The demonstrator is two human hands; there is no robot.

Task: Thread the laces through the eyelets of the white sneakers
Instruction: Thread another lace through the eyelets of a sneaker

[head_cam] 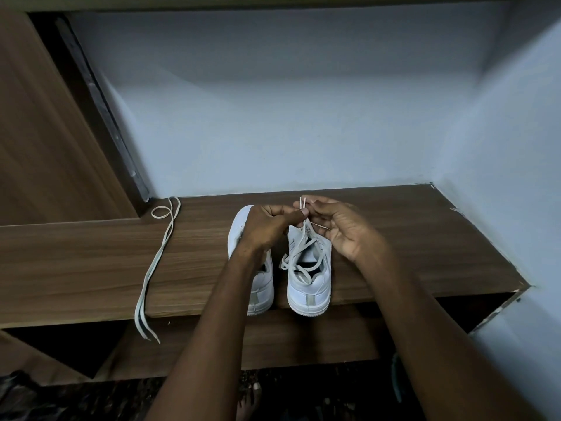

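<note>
Two white sneakers stand side by side on a wooden shelf [409,232], heels toward me. The left sneaker [261,287] is partly hidden by my left forearm. A white lace [299,258] lies in loose loops over the opening of the right sneaker [309,290]. My left hand [268,226] pinches both tips of that lace together above the right sneaker's toe end, and the tips stick up past my fingers. My right hand [340,229] is close beside it with curled fingers at the lace just below the tips.
A second loose white lace [158,262] lies on the shelf at the left, its ends hanging over the front edge. A wooden panel [45,132] rises at the left. Pale walls close the back and right. My bare foot [249,399] shows on the dark floor below.
</note>
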